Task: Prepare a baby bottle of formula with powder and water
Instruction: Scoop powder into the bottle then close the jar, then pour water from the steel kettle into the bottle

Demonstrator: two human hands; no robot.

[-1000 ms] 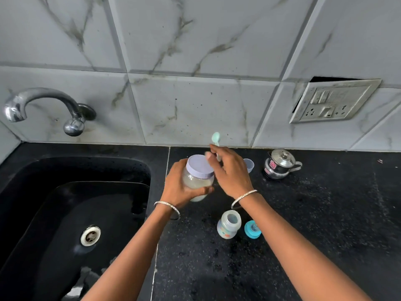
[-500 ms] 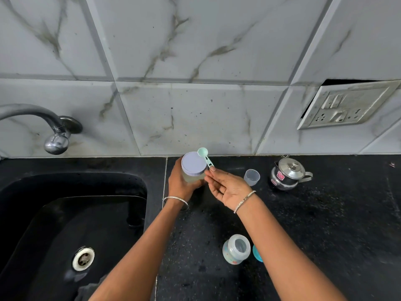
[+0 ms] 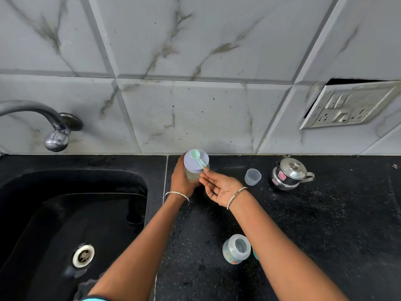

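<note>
My left hand [image 3: 181, 177] grips a clear powder jar [image 3: 195, 168] with a lilac lid, set at the back of the black counter near the wall. A mint-green scoop [image 3: 196, 157] lies across the lid, and my right hand [image 3: 219, 186] pinches the end of its handle with the fingertips, palm turned up. The open baby bottle [image 3: 236, 250] stands uncapped near the counter's front, just left of my right forearm. A bit of its teal cap [image 3: 255, 255] shows behind that arm.
A small clear measuring cup [image 3: 252, 176] and a steel kettle [image 3: 289, 173] stand at the back right. A black sink [image 3: 71, 213] with a drain fills the left, a tap [image 3: 54, 127] above it. A wall socket [image 3: 351, 107] is at upper right.
The jar has gone from in front of me to the back by the wall. The scoop, held upright beside the lid before, now lies on top of it.
</note>
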